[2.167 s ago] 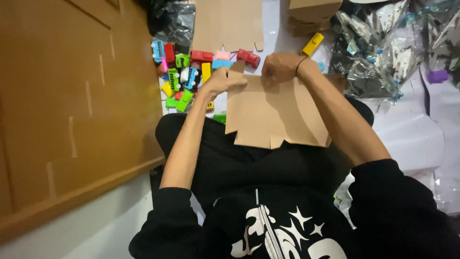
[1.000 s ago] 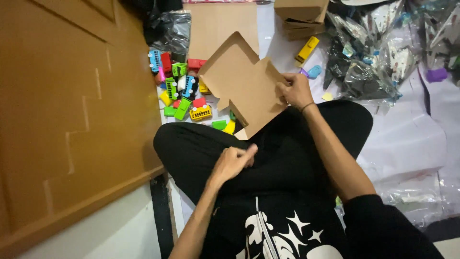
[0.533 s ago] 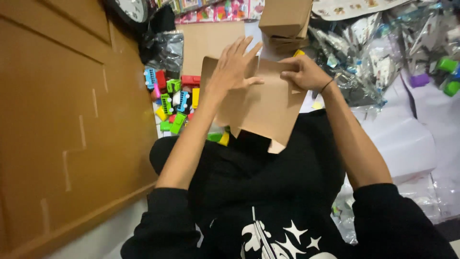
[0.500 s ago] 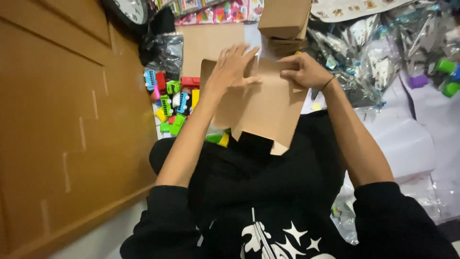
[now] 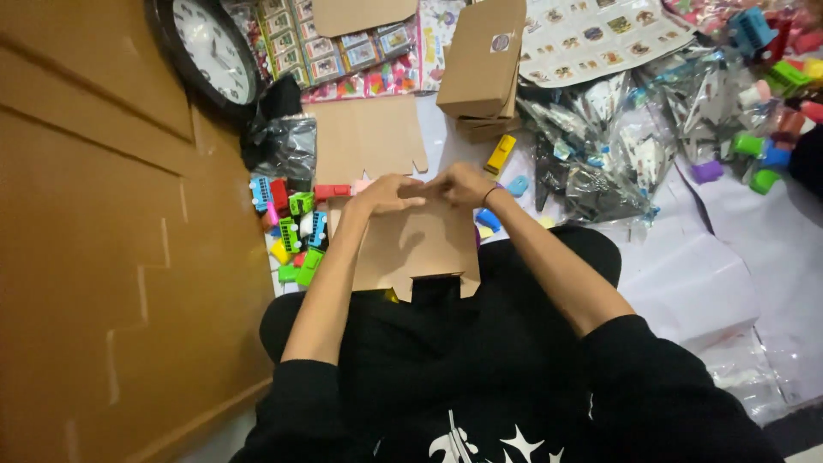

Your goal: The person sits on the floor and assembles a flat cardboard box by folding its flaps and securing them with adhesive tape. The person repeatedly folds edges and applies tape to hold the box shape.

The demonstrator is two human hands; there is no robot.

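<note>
Wood panel wall (image 5: 94, 257) w/ clock (image 5: 210, 47) (black-rimmed)

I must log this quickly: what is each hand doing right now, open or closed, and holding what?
Left hand: closed, gripping the top edge of the flat cardboard box blank.
Right hand: closed on the same edge.

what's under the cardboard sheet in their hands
Black trousers show below the cardboard sheet, and a bit of yellow peeks out at its lower edge. Anything else beneath is covered.

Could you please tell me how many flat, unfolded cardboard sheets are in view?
3: one cardboard sheet held by both hands over the lap, one flat on the floor beyond it, one at the top edge. More may be hidden.
</note>
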